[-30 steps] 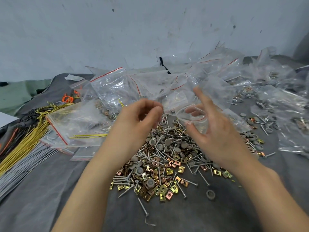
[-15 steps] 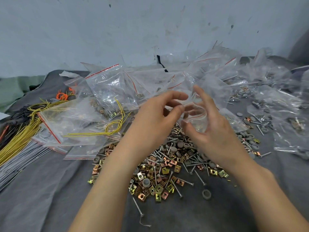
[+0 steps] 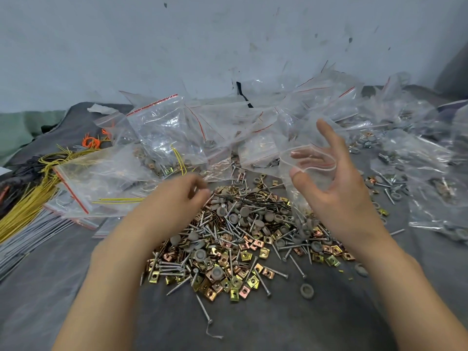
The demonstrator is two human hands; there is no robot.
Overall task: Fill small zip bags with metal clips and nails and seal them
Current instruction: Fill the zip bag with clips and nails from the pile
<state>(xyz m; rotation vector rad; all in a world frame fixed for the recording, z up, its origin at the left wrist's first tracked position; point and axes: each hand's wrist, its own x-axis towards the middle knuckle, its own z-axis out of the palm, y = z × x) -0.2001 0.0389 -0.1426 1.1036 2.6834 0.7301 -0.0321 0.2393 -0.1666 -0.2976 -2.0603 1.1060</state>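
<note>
Behind the pile of clips and nails [image 3: 240, 236], on the gray cloth [image 3: 63, 287], the heap of clear bags [image 3: 228, 122] lies much as before. Over the pile's far left edge, your left hand [image 3: 177, 196] has dropped away from the bag mouth it met half a second ago. Its fingers curl, blurred, and I cannot tell whether they pinch anything. Above the pile's far right edge, your right hand [image 3: 336, 193] alone grips the small zip bag [image 3: 297, 196], thumb on its near wall, mouth gaping. The bag's lower end blends into the pile, and its contents are unclear.
</note>
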